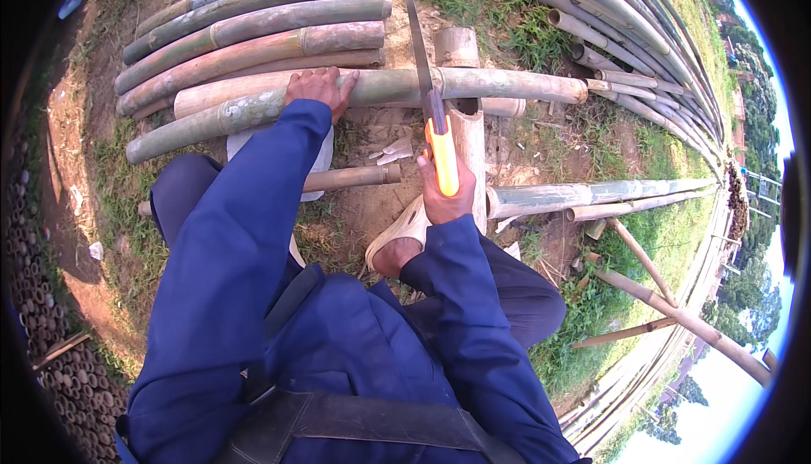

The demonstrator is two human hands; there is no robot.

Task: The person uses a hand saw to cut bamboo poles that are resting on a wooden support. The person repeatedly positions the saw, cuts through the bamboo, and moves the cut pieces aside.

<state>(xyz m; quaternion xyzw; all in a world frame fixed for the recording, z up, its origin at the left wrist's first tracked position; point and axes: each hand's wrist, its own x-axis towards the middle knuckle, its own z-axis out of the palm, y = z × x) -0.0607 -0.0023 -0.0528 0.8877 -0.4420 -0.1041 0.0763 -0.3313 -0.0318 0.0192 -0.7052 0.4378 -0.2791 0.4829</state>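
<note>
A greenish bamboo pole lies crosswise in front of me, over an upright-running bamboo piece. My left hand rests on top of the pole with its fingers spread, pressing against its surface. In my right hand is a hand saw with a yellow-orange handle, my fingers wrapped round the grip. The saw's long blade points away from me and crosses the pole right of my left hand. A paler bamboo length lies just behind the pole, partly hidden by it.
Several cut bamboo lengths lie side by side at the far left. Long bamboo poles are heaped at the far right, and more poles stretch rightward. A short bamboo piece lies near my feet. Stacked bamboo ends stand at the lower left.
</note>
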